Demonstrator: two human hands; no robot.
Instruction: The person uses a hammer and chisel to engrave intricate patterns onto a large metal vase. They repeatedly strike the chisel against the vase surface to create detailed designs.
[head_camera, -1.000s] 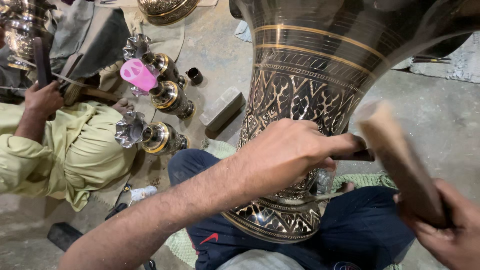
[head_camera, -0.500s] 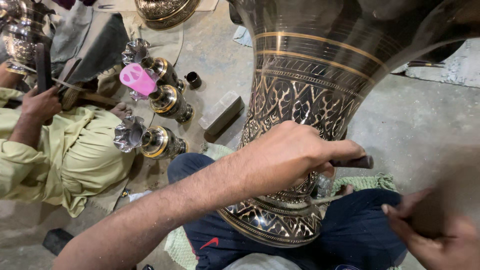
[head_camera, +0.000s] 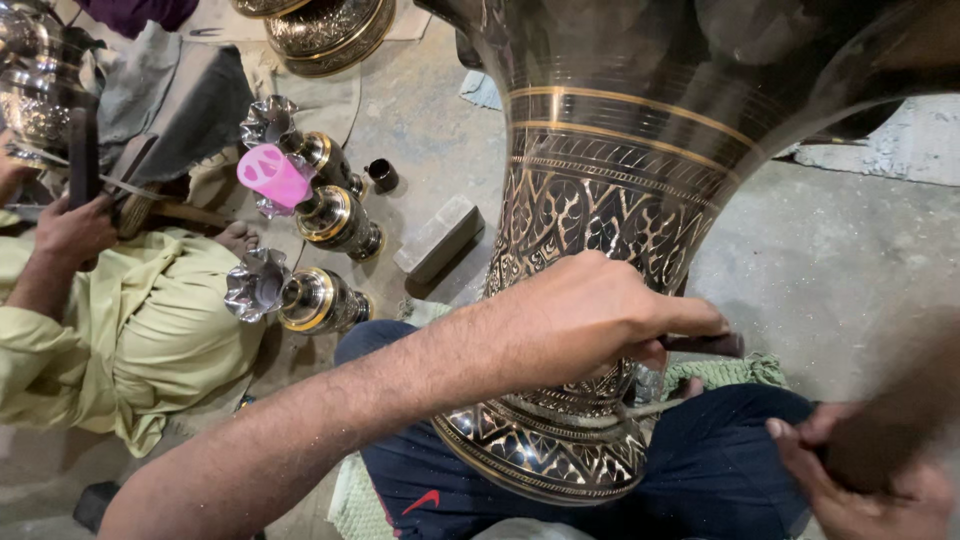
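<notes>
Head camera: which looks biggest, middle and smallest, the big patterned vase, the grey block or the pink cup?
1. big patterned vase, though it is also nearest the camera
2. grey block
3. pink cup, not much smaller

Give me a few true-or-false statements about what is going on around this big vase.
1. The left hand holds a thin dark tool against the vase. True.
2. The vase is plain and smooth. False: engraved patterns and gold bands cover it.
3. A pink cup lies among small vases on the floor. True.
4. The right hand is empty. False: it grips a blurred dark handle.
5. Nobody else is near. False: a person in pale green sits at the left.
</notes>
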